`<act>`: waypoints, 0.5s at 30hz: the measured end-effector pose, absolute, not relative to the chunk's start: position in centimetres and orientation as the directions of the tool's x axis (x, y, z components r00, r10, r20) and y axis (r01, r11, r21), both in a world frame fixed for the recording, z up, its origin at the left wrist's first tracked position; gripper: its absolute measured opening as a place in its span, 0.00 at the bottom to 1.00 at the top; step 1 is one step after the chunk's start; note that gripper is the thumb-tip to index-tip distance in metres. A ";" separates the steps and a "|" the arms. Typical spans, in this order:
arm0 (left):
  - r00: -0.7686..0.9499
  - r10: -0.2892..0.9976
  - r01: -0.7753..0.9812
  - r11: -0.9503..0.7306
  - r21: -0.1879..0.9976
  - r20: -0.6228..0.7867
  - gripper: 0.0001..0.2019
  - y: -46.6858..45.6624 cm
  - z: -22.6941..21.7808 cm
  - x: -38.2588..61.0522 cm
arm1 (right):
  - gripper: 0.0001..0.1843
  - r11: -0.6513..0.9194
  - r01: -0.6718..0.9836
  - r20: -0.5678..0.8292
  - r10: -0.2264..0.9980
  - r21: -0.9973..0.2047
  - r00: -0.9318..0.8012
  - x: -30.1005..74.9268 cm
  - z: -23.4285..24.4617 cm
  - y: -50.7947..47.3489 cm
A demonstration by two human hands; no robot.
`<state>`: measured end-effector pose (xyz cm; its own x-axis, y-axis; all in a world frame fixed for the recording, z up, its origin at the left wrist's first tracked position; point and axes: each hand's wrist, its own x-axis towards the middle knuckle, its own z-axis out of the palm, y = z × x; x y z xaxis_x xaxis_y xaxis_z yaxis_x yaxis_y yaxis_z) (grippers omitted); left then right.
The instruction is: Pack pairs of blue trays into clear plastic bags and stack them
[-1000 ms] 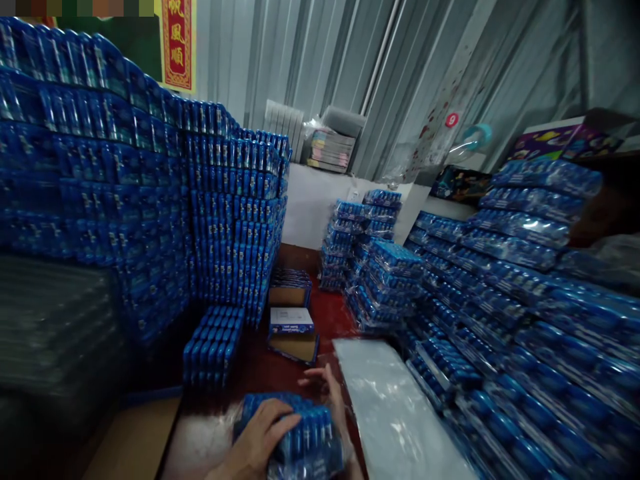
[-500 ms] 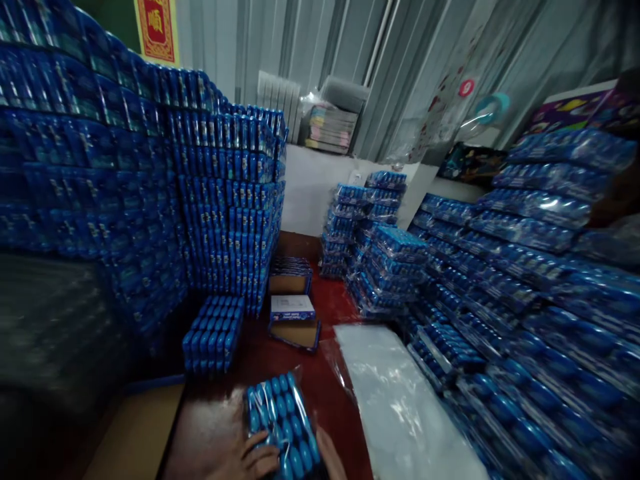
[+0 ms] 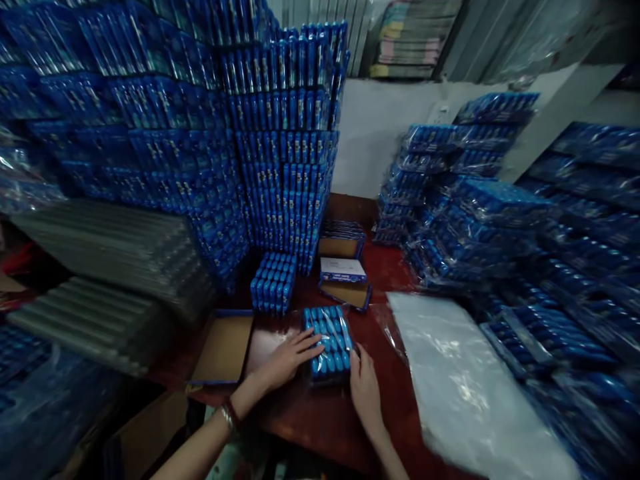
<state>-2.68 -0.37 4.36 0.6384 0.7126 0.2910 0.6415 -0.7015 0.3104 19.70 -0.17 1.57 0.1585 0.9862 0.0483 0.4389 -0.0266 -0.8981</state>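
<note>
A plastic-wrapped pack of small blue boxes [image 3: 327, 341] lies on the dark red table [image 3: 325, 420]. My left hand [image 3: 287, 357] rests on its left side, fingers spread flat across the wrap. On the pack's near right corner sits my right hand [image 3: 364, 390], fingers together against the edge. Another unwrapped block of blue boxes [image 3: 274, 283] stands just beyond, beside an open blue carton with a white lid [image 3: 344, 270].
Tall stacks of blue boxes [image 3: 165, 133] wall the left and back. Wrapped packs are piled at the right [image 3: 500, 220]. A stack of clear plastic bags [image 3: 460, 380] lies right of my hands. An empty flat carton [image 3: 224, 347] sits at left, next to grey bundles [image 3: 110, 267].
The view has tilted down and closer. The pack now lies farther out on the table, and both forearms show with hands pressing on it.
</note>
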 end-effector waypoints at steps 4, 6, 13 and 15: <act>0.419 0.730 0.700 -0.639 0.320 0.540 0.31 1.4 7.0 -4.0 | 0.33 -0.115 0.537 -0.079 0.993 -0.835 0.089 21.4 3.3 1.5; 0.066 0.722 0.767 -0.478 0.428 0.689 0.28 2.7 8.0 -5.9 | 0.29 -0.092 0.601 -0.048 0.995 -0.794 0.089 22.3 4.6 1.5; -0.541 0.825 0.366 0.058 0.929 0.162 0.32 8.0 8.4 -12.7 | 0.22 0.240 0.568 0.246 0.967 -0.787 -0.069 20.5 9.6 3.4; -0.545 0.830 0.308 0.066 0.949 0.120 0.31 7.9 8.5 -12.9 | 0.21 0.233 0.606 0.237 0.969 -0.760 -0.076 20.0 9.7 5.4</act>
